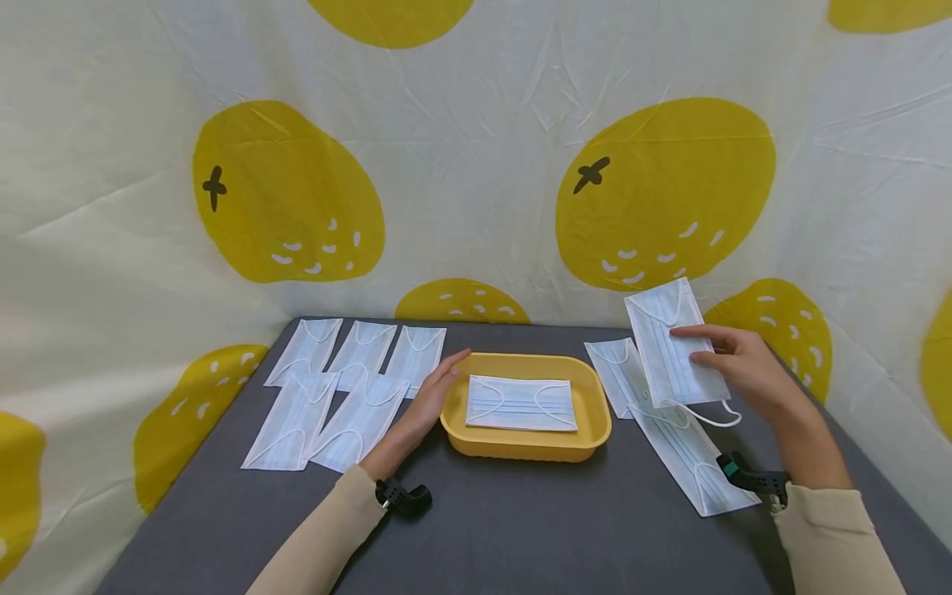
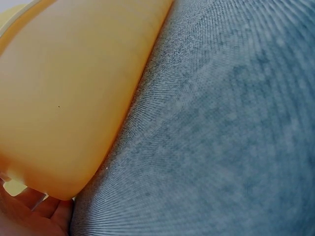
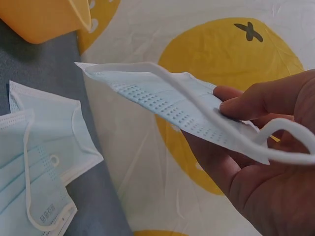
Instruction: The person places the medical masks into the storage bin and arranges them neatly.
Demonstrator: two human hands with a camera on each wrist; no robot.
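One face mask pinched in right hand, lifted off tabletop, long axis running away from person | yellow tray lies to its left | left hand, fingers straight, rests against tray's left wall, nearer.

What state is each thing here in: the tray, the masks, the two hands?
Yellow tray: upright, one mask lying flat inside.
Mask in tray: flat, unfolded.
Held mask: lifted off the table, pinched by the right hand.
Left hand: fingers straight, resting against the tray's side.
Five masks on the left: flat on the table.
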